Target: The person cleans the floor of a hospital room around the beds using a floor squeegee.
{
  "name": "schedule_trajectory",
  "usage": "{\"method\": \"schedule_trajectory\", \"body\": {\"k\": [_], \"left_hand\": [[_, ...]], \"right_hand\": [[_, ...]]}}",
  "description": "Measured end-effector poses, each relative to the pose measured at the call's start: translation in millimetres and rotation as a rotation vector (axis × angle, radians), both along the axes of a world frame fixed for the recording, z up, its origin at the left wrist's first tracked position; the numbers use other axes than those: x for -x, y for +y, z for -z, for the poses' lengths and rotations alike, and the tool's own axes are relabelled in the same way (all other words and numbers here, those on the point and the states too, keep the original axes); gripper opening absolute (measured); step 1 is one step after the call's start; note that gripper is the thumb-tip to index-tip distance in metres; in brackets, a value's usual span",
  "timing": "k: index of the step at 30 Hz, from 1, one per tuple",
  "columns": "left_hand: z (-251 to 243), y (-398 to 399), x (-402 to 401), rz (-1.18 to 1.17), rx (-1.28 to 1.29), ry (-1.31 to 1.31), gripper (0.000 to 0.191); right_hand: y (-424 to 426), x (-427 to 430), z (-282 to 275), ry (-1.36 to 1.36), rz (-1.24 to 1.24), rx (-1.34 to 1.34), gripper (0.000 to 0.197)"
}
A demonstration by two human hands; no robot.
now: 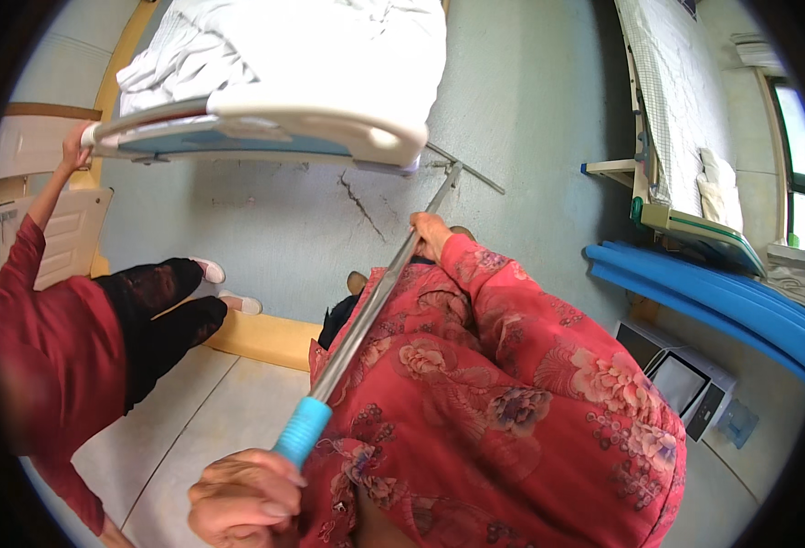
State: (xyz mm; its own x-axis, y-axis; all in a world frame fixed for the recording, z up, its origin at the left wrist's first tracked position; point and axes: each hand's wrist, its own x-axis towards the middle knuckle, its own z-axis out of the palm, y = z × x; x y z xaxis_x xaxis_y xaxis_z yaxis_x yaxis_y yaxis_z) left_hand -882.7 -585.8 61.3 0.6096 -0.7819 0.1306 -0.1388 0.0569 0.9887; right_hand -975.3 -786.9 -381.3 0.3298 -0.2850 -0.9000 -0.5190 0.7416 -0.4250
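Note:
A long metal pole (382, 294) with a light blue grip (303, 431) slants across my body. At its far end a thin crossbar (477, 175) lies against the grey floor beside the bed's corner; whether it is a mop frame or a squeegee, I cannot tell. Low on the left, my left hand (248, 496) is closed round the top end of the pole at the blue grip. Farther down, my right hand (432, 233) grips the bare metal shaft. The floor (293, 219) has a dark crack left of the crossbar.
Another person (67, 329) at the left holds the end board (238, 137) of a bed with white bedding (347, 55). A second bed (683, 103), blue folded panels (703, 294) and a boxy appliance (683, 383) stand right. A yellow threshold (272, 339) crosses the floor.

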Motion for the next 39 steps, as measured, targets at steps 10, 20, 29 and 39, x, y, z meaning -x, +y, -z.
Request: {"method": "schedule_trajectory", "body": {"k": [10,20,29,39], "left_hand": [[-6.9,164.9,-52.5,-0.097,0.42,-0.115,0.033],[-3.7,107.0,-38.8,0.142,0.563,-0.023,0.023],[40.7,63.5,-42.5,0.618,0.467,0.198,0.015],[93.0,-10.9,18.9,0.886,0.106,0.152,0.002]], "right_hand": [[181.0,-81.7,-64.4,0.013,0.223,-0.311,0.011],[141.9,-72.0,-60.2,-0.071,0.232,-0.278,0.009],[77.9,45.5,-23.2,-0.151,0.867,-0.254,0.008],[36.6,159.7,-0.6,0.291,1.016,0.041,0.023]]}}
